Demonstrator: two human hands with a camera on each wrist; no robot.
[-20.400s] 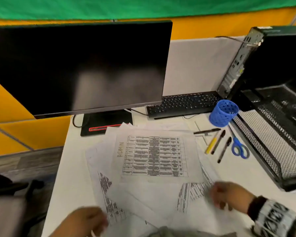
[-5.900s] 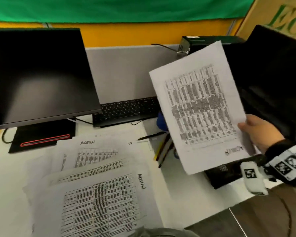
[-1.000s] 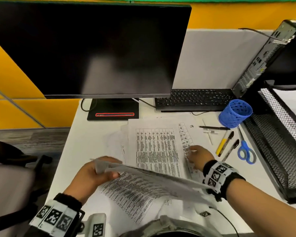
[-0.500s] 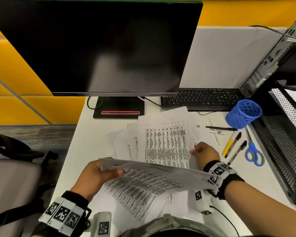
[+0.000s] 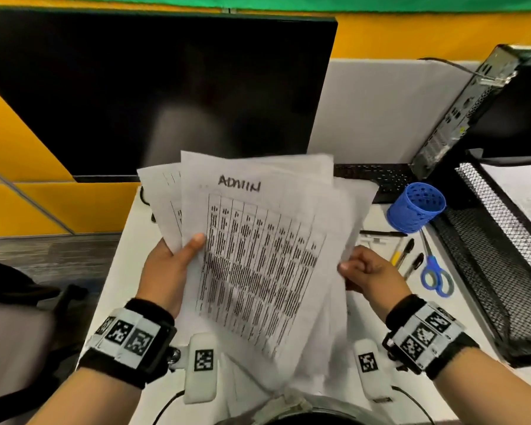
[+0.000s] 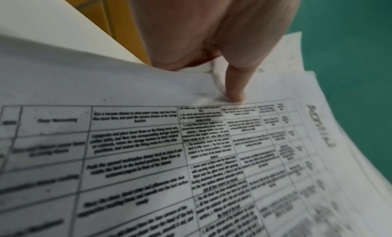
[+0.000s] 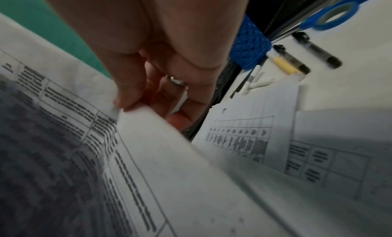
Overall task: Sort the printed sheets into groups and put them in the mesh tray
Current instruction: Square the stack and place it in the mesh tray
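Observation:
Both hands hold a fanned stack of printed sheets (image 5: pixel 258 256) upright above the desk; the front sheet carries a table and the handwritten word ADMIN. My left hand (image 5: pixel 172 265) grips the stack's left edge, thumb on the front sheet (image 6: pixel 212 156). At the right edge my right hand (image 5: pixel 368 271) pinches the sheets (image 7: pixel 148 156) between thumb and curled fingers. The black mesh tray (image 5: pixel 485 271) stands at the right, with a white sheet (image 5: pixel 524 191) lying in its upper level. More printed sheets (image 7: pixel 250 131) lie on the desk under the stack.
A dark monitor (image 5: pixel 166 93) fills the back, with a black keyboard (image 5: pixel 377 176) to its right. A blue mesh pen cup (image 5: pixel 416 207), pens (image 5: pixel 408 253) and blue-handled scissors (image 5: pixel 436 277) lie between the sheets and the tray. A computer case (image 5: pixel 472 96) stands behind the tray.
The sheets that lay spread on the desk half a second ago are now gathered into one stack and raised upright in both hands, with the ADMIN sheet facing me.

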